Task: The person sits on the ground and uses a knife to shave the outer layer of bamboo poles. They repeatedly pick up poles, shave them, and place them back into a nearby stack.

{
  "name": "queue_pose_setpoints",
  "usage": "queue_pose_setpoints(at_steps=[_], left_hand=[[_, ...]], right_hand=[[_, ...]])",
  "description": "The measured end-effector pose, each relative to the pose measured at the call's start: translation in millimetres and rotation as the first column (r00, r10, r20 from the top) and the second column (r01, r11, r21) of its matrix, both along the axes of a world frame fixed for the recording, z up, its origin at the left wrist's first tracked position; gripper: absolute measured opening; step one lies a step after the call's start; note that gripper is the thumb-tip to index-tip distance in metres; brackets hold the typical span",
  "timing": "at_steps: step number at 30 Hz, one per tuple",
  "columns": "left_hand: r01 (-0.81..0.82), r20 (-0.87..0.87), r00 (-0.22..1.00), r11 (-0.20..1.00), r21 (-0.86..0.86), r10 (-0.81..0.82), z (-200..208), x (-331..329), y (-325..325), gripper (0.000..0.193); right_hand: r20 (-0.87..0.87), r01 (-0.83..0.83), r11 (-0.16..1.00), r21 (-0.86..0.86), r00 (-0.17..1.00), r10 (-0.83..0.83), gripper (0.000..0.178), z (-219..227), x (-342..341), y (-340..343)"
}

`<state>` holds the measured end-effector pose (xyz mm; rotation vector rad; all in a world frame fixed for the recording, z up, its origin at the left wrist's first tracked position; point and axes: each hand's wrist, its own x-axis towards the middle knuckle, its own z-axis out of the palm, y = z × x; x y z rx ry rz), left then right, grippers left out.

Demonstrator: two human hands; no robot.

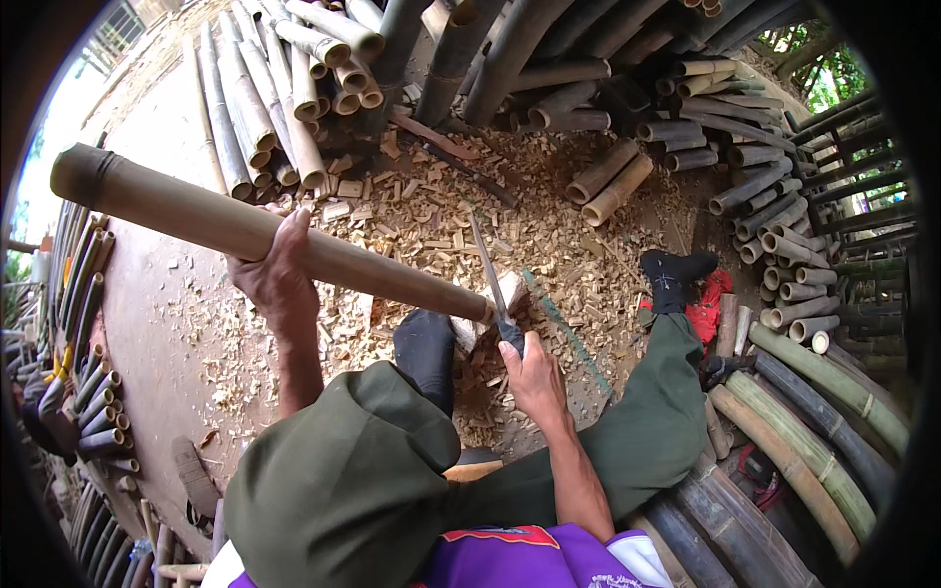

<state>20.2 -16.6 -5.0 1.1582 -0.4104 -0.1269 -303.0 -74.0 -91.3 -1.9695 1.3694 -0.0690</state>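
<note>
Dark green trousers (343,480), bent at the knee, fill the near foreground beside a purple shirt (510,561). One black-clad foot (426,353) lies close to centre; the other black-clad foot (676,272) is set out to the right, beside a red item (718,306). Left hand (279,284): wrapped firmly around a long bamboo pole (382,269), which slants from upper left to centre, its lower end at a pale wooden block (470,333). Right hand (534,377): fingers curled about the dark handle of a knife (490,269), blade pointing away from the body, just beside that end; from where I stand, contact between blade and pole cannot be told. Ground: strewn with pale wood chips (431,220). Beyond: two short bamboo lengths (610,182) side by side, and stacked bamboo (799,279) at right.
</note>
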Motion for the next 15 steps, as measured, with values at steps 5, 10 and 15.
queue_pose_setpoints(at_steps=[5,10,15], left_hand=[[0.238,-0.042,0.969,0.967,-0.088,-0.243,-11.0,21.6,18.6,0.042],[0.317,-0.021,0.947,0.940,-0.123,-0.322,-4.9,26.2,10.1,0.048],[0.393,-0.060,0.917,0.919,-0.035,-0.395,-8.4,30.0,34.6,0.053]], right_hand=[[0.433,0.130,0.967,-0.220,0.901,-0.023,0.033,54.2,12.7,10.4],[-0.105,0.042,0.999,0.007,0.994,-0.041,0.035,-48.0,-18.0,3.5],[0.229,0.052,0.994,-0.095,0.973,-0.029,0.034,37.5,2.2,7.2]])
